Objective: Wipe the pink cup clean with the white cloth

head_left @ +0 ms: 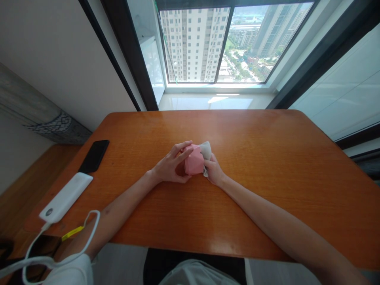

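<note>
A small pink faceted object [194,161], its exact kind unclear, is held over the middle of the wooden table [267,166]. My left hand [175,163] is wrapped round its left side, with fingers across the top and the thumb below. Against the pink object's right side, my right hand [214,169] grips a crumpled white tissue or cloth [206,150]. Part of the white piece sticks up above the right fingers, and a small end hangs beneath them. The right fingertips are partly hidden behind it.
At the table's left lie a black phone [94,156] and a white power bank [66,197]. A white cable [94,231] with a yellow tag [72,233] runs from the power bank past my left forearm. Beyond the far edge is a window [219,47].
</note>
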`<state>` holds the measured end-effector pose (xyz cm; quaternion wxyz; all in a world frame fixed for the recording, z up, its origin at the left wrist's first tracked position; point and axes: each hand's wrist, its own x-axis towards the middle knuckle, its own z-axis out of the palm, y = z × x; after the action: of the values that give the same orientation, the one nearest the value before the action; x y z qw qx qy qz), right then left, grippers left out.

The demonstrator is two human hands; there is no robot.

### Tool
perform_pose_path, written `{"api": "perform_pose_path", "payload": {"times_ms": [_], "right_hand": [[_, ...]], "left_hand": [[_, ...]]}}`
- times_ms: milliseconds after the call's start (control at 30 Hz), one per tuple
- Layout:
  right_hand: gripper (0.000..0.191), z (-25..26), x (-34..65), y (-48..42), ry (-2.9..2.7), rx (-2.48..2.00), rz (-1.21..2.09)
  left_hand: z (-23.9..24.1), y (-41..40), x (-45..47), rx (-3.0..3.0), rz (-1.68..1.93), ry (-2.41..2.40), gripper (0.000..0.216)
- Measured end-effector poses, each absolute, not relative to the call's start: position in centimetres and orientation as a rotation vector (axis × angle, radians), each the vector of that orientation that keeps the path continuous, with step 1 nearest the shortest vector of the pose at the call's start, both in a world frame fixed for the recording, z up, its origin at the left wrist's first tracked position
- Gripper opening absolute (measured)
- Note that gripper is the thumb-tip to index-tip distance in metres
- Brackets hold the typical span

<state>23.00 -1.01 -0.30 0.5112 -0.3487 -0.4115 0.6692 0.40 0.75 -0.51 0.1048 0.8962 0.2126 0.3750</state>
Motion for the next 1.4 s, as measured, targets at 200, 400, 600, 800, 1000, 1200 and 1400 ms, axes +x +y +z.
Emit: {"api": "perform_pose_path", "payload": {"times_ms": [200,400,600,800,1000,1200,1400], "right_hand": [[0.019,0.1,23.1,-1.3,-1.091,-0.874,1.554],[0.015,0.2,23.2,-1.5,-1.087,-0.882,1.562],[0.024,0.5,22.8,-1.2,-0.859,-0.903,1.630],[0.031,1.1,22.6,-1.1,-0.765,-0.886,1.648],[0.021,-0.4,23.0,-1.1,-0.990,-0.880,1.579],[0.009,-0.4,23.2,-1.4,-1.124,-0.934,1.547],[0.017,-0.3,23.1,-1.3,-1.014,-0.906,1.578]], "left_hand": [[-0.5,0.5,0.5,2.261,1.039,0.753,0.115],[-0.9,0.8,0.3,2.213,1.028,0.769,0.117],[-1.3,0.9,0.4,2.602,1.083,0.686,0.139],[-0.9,0.5,0.7,2.658,1.084,0.731,0.110],[-0.4,0.3,1.0,2.349,1.166,0.797,0.113],[-0.2,0.5,0.9,2.193,1.127,0.884,0.094],[-1.1,0.9,0.7,2.420,1.091,0.763,0.133]]}}
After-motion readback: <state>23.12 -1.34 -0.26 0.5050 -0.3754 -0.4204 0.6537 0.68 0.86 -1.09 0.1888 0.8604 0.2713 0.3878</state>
